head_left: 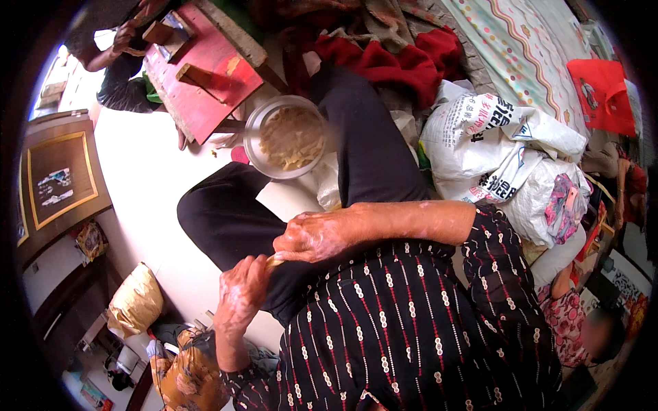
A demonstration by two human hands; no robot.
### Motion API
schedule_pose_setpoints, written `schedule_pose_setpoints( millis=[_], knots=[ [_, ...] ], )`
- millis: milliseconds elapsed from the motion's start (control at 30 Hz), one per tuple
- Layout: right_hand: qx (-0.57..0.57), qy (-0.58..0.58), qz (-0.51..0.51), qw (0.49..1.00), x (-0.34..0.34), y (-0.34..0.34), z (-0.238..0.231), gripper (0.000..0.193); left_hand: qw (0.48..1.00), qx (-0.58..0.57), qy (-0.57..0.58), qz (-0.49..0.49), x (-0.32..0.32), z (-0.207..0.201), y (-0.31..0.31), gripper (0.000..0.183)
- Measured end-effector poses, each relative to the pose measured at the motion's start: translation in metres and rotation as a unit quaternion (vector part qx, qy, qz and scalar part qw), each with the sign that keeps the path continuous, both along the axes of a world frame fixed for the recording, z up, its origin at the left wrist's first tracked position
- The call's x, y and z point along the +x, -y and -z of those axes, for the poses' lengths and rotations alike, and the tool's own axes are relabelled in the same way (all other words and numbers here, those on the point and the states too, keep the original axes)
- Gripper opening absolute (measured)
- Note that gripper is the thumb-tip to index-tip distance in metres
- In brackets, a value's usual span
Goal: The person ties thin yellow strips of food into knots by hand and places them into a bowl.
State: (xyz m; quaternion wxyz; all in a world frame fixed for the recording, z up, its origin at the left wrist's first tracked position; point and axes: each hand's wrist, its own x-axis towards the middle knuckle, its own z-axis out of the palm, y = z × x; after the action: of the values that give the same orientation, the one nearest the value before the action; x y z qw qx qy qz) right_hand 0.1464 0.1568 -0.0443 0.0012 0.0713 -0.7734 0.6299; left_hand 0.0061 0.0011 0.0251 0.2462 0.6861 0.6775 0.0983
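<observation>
My left hand (241,293) and my right hand (313,236) meet above my lap, fingers closed and almost touching. Between their fingertips is a small pale-yellow piece (274,262); its exact kind is too small to make out. Past my knees stands a round, light-coloured basin (252,152), within which lie many flat, pale-yellow pieces (293,135). Neither hand touches the basin.
Left of the basin is a red-topped wooden bench (199,103) bearing wooden blocks, with another person's hand (125,35) beyond it. White woven sacks (473,147) stand at right, near a patterned bedcover (521,61). Another person (565,322) is at lower right.
</observation>
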Motion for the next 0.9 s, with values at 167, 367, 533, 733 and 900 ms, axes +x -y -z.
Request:
schedule_pose_setpoints(
  millis=[167,367,533,733,900],
  knots=[
    [-0.018,-0.051,0.029,0.998,-0.004,0.005,0.002,0.028,0.974,-0.126,0.131,-0.133,-0.024,-0.021,0.017,0.007],
    [-0.007,-0.257,0.162,0.953,-0.044,0.012,-0.014,0.020,0.613,0.379,0.402,-0.565,-0.046,-0.027,0.037,0.017],
    [0.104,-0.430,0.346,0.827,-0.062,0.013,-0.020,0.012,0.565,0.291,0.690,-0.346,-0.061,-0.043,0.007,0.025],
    [0.174,-0.218,0.230,0.932,-0.031,-0.010,-0.008,0.015,0.864,0.232,0.350,-0.279,0.004,0.008,-0.042,0.025],
    [0.214,-0.224,0.196,0.930,-0.007,-0.018,0.018,0.014,0.971,0.207,0.073,-0.095,0.003,0.025,-0.058,0.026]
  ],
)
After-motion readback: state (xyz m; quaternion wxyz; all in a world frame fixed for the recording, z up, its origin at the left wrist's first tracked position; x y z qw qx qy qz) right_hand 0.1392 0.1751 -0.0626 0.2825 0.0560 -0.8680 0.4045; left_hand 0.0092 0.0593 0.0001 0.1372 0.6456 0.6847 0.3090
